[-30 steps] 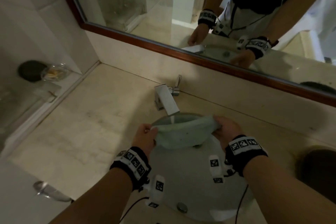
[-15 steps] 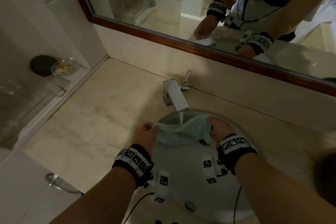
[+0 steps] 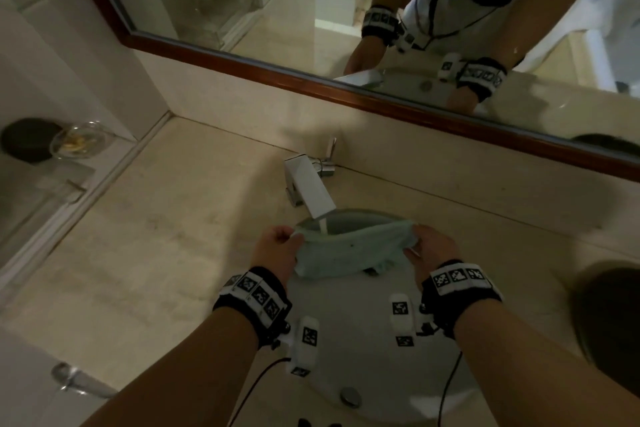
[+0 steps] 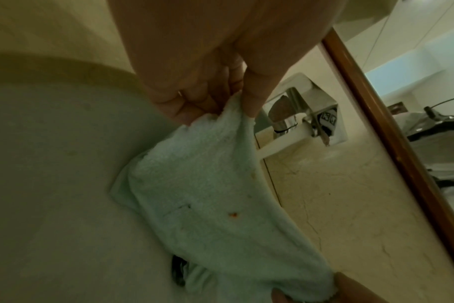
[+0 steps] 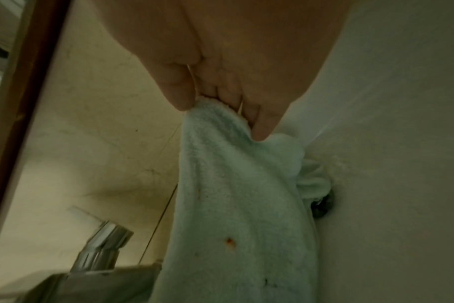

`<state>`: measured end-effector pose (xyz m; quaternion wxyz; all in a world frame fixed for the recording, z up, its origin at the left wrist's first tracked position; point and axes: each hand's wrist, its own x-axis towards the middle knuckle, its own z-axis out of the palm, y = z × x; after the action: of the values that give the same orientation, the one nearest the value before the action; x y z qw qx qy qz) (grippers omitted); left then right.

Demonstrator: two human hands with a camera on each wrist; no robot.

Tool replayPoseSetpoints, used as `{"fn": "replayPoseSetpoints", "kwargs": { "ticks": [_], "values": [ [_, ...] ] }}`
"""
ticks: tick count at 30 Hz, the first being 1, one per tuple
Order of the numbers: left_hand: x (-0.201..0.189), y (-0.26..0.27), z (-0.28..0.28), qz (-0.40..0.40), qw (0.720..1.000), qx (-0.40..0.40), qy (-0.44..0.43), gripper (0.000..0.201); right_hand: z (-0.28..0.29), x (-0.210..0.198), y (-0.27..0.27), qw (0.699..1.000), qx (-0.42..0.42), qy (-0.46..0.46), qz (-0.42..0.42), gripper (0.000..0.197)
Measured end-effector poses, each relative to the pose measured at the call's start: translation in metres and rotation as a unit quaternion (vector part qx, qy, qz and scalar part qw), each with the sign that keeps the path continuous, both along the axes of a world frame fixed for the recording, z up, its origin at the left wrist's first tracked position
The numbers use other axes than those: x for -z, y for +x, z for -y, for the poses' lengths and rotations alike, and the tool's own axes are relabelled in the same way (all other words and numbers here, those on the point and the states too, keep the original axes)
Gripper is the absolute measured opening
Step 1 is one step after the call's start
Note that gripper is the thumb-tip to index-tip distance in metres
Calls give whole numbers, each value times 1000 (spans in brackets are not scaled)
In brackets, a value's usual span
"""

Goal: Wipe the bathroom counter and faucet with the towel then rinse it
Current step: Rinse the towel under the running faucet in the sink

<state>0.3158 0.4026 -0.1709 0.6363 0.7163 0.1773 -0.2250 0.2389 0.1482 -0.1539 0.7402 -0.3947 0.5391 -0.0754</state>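
A pale green towel (image 3: 349,251) hangs stretched between my two hands over the white basin (image 3: 349,340). My left hand (image 3: 277,246) pinches its left corner and my right hand (image 3: 427,248) pinches the right corner. Water runs from the square chrome faucet (image 3: 308,185) onto the towel's top edge. In the left wrist view the towel (image 4: 208,194) shows a small orange stain, and thumb and fingers (image 4: 252,106) grip its edge. The right wrist view shows the towel (image 5: 241,205) drooping toward the drain (image 5: 321,207), pinched by my right hand (image 5: 220,114).
The beige marble counter (image 3: 145,253) surrounds the basin. A wood-framed mirror (image 3: 311,80) runs along the back wall. A glass dish (image 3: 79,144) and a dark round object (image 3: 26,140) sit on a ledge at the left. A dark round thing (image 3: 609,315) lies at the right edge.
Both hands still hold the towel under the running water. They have spread apart again, pulling the towel wider than half a second ago.
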Motion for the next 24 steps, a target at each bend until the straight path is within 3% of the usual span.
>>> {"fn": "replayPoseSetpoints", "kwargs": {
  "ticks": [2,4,6,10,11,12,14,16,21,24],
  "values": [
    [2,4,8,3,1000,18,6,8,11,1,-11,989,-91,-98,-60,50],
    [3,8,16,3,999,33,6,8,19,4,-21,999,-25,-32,2,49],
    [3,10,24,-3,999,43,-2,10,23,7,-34,998,-18,-60,-2,51],
    [3,13,35,-27,998,44,-30,11,34,15,-55,978,-109,-150,-95,44],
    [3,13,37,-31,998,41,-39,13,34,19,-59,962,-153,-179,-136,38],
    [4,14,39,-36,997,37,-50,15,33,22,-62,928,-233,-220,-192,33],
    [3,13,40,-48,996,25,-76,19,25,24,-63,833,-389,-273,-285,26],
    [0,11,40,-57,993,14,-102,21,15,21,-60,785,-450,-286,-317,28],
    [-14,11,25,-58,989,-13,-136,29,-5,24,-37,828,-417,-252,-278,51],
    [-15,14,9,-63,988,-30,-138,26,-8,31,-19,833,-397,-276,-269,54]
  ]
}}
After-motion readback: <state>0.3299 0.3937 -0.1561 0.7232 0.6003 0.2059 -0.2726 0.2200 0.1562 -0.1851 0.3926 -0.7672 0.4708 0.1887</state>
